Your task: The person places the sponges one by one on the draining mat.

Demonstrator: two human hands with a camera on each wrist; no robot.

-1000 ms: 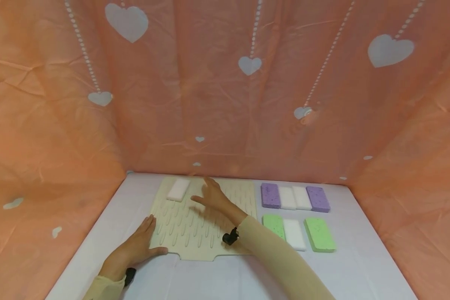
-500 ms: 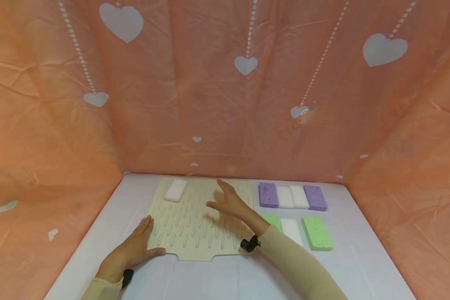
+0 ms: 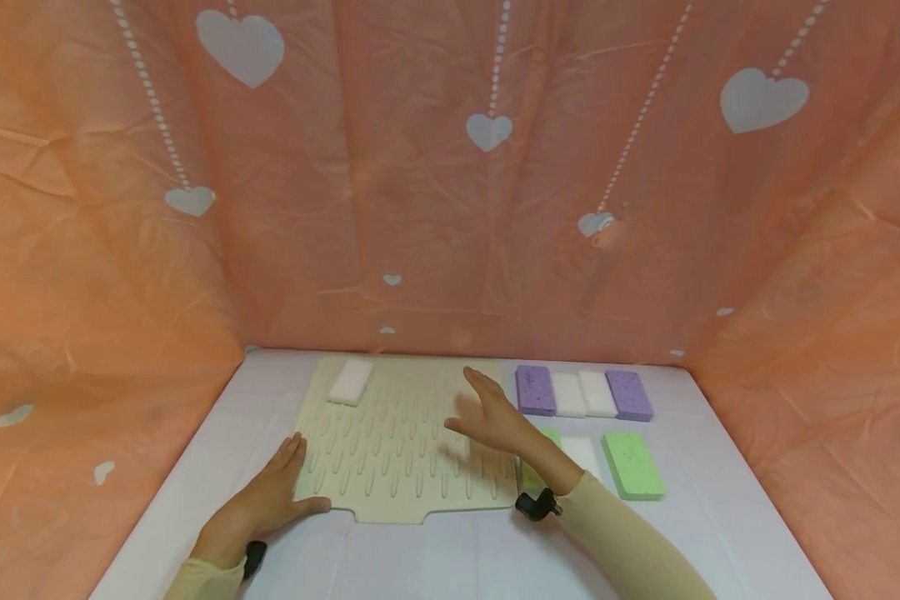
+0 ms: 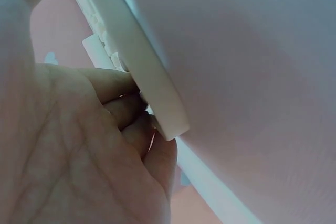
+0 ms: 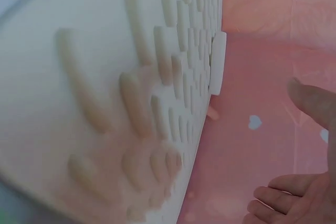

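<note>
A cream mat (image 3: 390, 510) with raised oblong ridges lies flat on the white table. One white sponge block (image 3: 351, 382) sits near its back left corner; the right wrist view also catches this white block (image 5: 218, 64) at the far side. My left hand (image 3: 258, 500) touches the mat's front left corner, fingers along the left edge and thumb by the front edge. In the left wrist view, its fingertips meet the mat's rim (image 4: 152, 87). Over the mat's right part hovers my right hand (image 3: 498, 421), holding nothing, thumb and fingers spread apart.
Right of the mat, a back row has a purple sponge (image 3: 536, 390), two white blocks (image 3: 569, 394) and another purple sponge (image 3: 629, 395). In front lie a partly hidden green sponge (image 3: 531, 479), a white block (image 3: 581, 454) and a green sponge (image 3: 633, 467). Orange curtain (image 3: 420, 208) encloses the table.
My right hand has moved rightward across the mat, away from the white block, and stays spread. The left hand keeps its place at the mat's corner. The view has shifted slightly.
</note>
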